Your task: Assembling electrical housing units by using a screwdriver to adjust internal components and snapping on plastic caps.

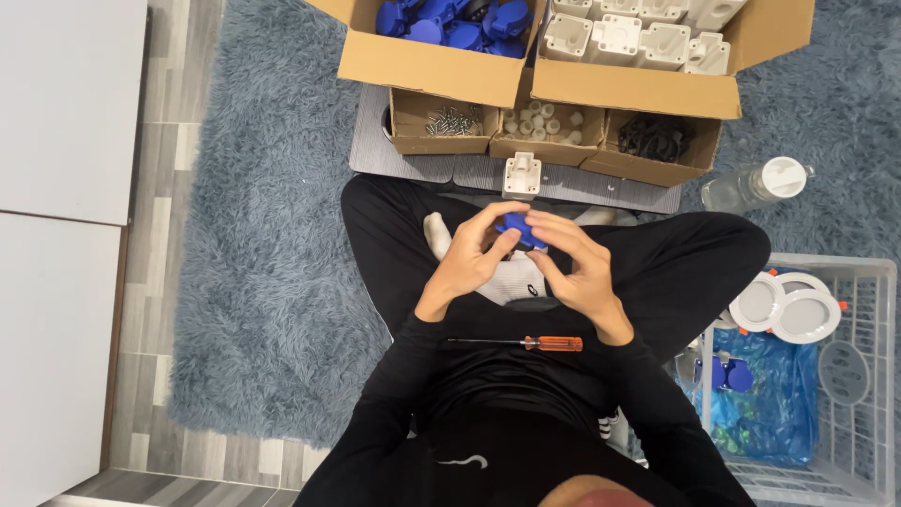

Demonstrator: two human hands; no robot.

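A small blue plastic part is pinched between the fingertips of the left hand and right hand, held over the crossed legs. Both grips are pressed on it; the part's long axis apparently runs left to right. A screwdriver lies on the lap, nearer the right hand.

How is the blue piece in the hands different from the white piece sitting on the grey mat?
The blue piece is blue and held by the left hand and right hand; the white piece is white and lies alone on the grey mat. Fingers hide much of the blue one; the white one shows fully. Both look like small plastic parts.
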